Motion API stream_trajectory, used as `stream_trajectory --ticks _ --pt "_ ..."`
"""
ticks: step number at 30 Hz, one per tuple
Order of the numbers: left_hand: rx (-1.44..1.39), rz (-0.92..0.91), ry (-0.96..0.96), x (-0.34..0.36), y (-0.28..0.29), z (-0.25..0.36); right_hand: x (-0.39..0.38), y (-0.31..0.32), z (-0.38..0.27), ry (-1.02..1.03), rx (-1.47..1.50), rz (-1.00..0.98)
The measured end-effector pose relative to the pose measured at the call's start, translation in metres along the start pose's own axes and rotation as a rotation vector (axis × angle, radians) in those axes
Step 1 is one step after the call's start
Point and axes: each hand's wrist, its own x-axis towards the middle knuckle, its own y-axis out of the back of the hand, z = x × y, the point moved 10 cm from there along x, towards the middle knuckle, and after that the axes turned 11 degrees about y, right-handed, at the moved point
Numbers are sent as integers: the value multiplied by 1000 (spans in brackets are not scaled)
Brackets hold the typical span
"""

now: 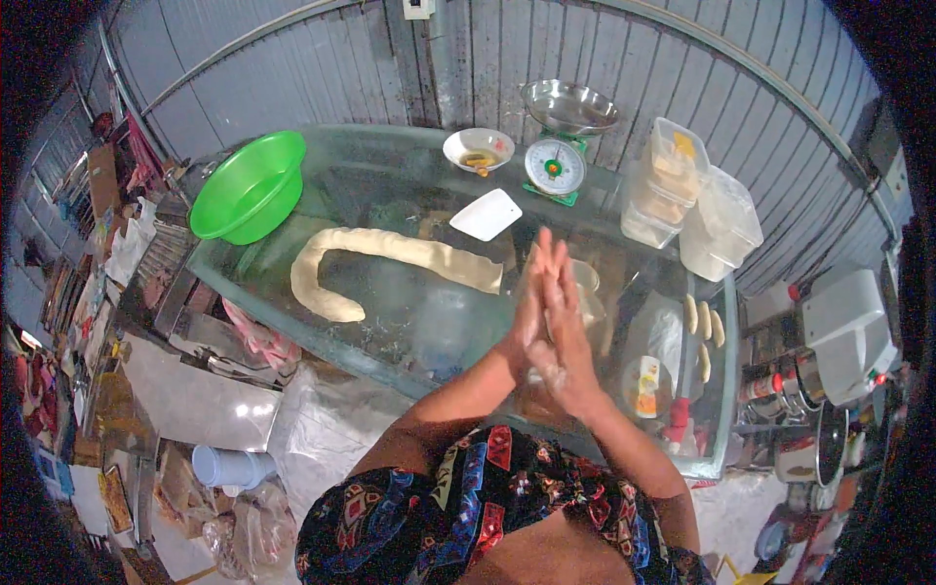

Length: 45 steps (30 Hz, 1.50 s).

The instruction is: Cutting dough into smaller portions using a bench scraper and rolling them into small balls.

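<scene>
My left hand (527, 307) and my right hand (565, 331) are pressed palm to palm above the glass table (419, 322), fingers straight and pointing away from me. Pale flour or dough dusts both of them. Whether anything lies between the palms cannot be seen. Left of them, a long thick dough rope (390, 249) curves like a hook, its cut end close to my left hand. Partly hidden behind my right hand is a pale rounded piece (587, 276), perhaps dough. Several small finger-shaped dough pieces (704, 320) lie near the table's right edge.
A white scraper (487, 214), a bowl (479, 148) with something yellowish in it and a dial scale (555, 168) stand at the back. At the far left sits a green basin (249, 190). Stacked plastic containers (666, 185) occupy the back right. A clear plastic sheet (655, 331) lies at right.
</scene>
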Motion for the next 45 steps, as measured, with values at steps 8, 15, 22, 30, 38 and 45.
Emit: stream_trajectory --ticks 8,15,22,30,38,45 --pt "-43 -148 -8 -19 -40 -26 -2 29 98 -239 -46 119" --pt "-90 -138 128 -7 -40 -39 -15 22 102 66 -356 66" --pt "-143 127 132 21 26 -40 -11 -9 29 -228 -201 -80" --pt "-682 -59 322 19 18 -61 -35 47 106 -586 830 478" --pt "-588 -60 254 26 23 -56 -78 35 82 -415 328 127" --pt "-475 -118 358 20 10 -67 -66 37 65 -197 203 -2"
